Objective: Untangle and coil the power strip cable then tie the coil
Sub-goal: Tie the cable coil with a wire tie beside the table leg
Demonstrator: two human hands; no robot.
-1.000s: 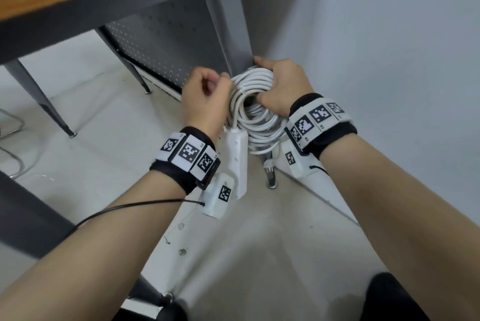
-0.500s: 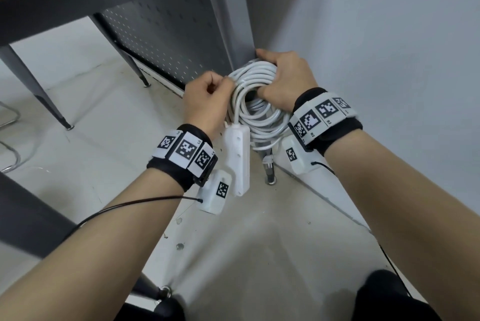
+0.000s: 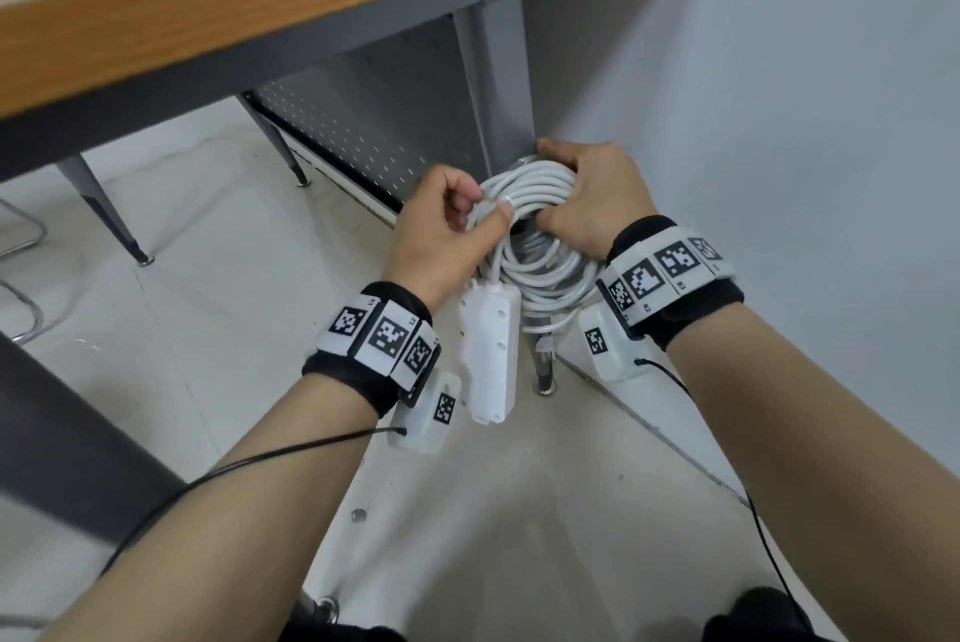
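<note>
A white cable coil (image 3: 540, 272) of several loops hangs in the air between my hands, below the desk corner. My right hand (image 3: 592, 197) grips the top right of the coil, fingers curled over the loops. My left hand (image 3: 447, 230) pinches the strands at the coil's top left between thumb and fingers. The white power strip (image 3: 491, 350) dangles from the coil's left side, sockets facing me. A plug end (image 3: 545, 342) peeks out under the coil's bottom.
A wooden desk top (image 3: 218, 28) with a grey metal frame and leg (image 3: 501, 85) stands just behind the coil. A perforated grey panel (image 3: 363, 121) is under the desk. The white wall (image 3: 805, 121) is close on the right. Pale floor lies below.
The view has tilted up, showing more of the desk top. My left thumb has shifted onto the coil's strands; both hands keep holding the coil in about the same place.
</note>
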